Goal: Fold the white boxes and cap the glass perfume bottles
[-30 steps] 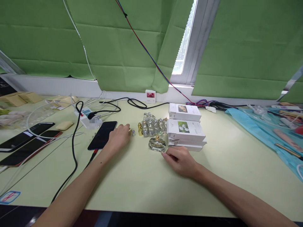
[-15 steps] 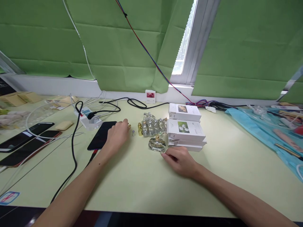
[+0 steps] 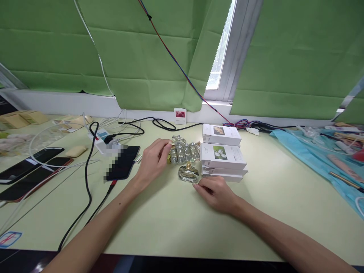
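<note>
My left hand is closed, thumb and fingertips pinched at the left end of a cluster of clear glass bottles. A small gold cap shows at its fingertips, mostly covered by them. Gold pieces beside the cluster are largely hidden behind this hand. In front of the cluster, an oval glass perfume bottle with a gold neck stands on the table. My right hand rests there with curled fingers, its fingertips close against the bottle's lower right edge. Whether anything lies inside those fingers is hidden.
White boxes are stacked right of the bottles. A dark tablet lies left, partly pixelated, with a small silver piece beside it. Phones, black cables and a power strip fill the left. Blue sheeting lies right.
My left hand has moved right from the tablet to the bottle cluster, carrying the small gold cap. The silver piece beside the tablet has come into view. My right hand stays put.
</note>
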`<state>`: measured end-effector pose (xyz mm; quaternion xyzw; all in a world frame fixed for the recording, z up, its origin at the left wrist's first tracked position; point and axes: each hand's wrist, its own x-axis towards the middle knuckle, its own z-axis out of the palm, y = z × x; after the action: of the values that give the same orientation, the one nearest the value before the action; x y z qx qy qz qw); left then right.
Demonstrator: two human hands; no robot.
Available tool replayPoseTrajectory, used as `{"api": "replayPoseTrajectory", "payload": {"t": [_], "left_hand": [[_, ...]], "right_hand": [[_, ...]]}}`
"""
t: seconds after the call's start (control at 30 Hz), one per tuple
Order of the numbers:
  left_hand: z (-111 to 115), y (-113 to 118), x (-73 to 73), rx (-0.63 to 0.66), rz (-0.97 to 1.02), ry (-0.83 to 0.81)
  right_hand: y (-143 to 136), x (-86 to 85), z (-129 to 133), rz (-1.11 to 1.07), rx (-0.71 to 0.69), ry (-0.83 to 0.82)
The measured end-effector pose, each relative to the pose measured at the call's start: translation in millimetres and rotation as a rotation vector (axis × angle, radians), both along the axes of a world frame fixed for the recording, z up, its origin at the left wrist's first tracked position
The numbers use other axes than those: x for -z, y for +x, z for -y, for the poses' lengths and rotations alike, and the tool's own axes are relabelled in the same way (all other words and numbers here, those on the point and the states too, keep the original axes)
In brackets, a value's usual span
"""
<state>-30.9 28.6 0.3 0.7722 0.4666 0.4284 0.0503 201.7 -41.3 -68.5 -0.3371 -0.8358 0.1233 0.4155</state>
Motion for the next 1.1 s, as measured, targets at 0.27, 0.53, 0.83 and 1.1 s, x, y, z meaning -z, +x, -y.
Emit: {"api": "replayPoseTrajectory", "payload": {"t": [0.27,0.53,0.83,1.1], "left_hand": [[11,10,9.4,0.245,0.060,0.030],[16,20,20.4,0.237,0.166,0.124],[23,26,23.1,0.300,0.352,0.116],[17,28,15.9,0.282,0.703,-0.228]], "right_hand": [[0,-0.8,0,0.007,-0.003,-0.016],[0,-3.3,1,0.012,0.000,-0.011],[0,-2.8,1,0.017,-0.005,-0.024],[1,-3.4,0,0.010,-0.013,-0.021]]}}
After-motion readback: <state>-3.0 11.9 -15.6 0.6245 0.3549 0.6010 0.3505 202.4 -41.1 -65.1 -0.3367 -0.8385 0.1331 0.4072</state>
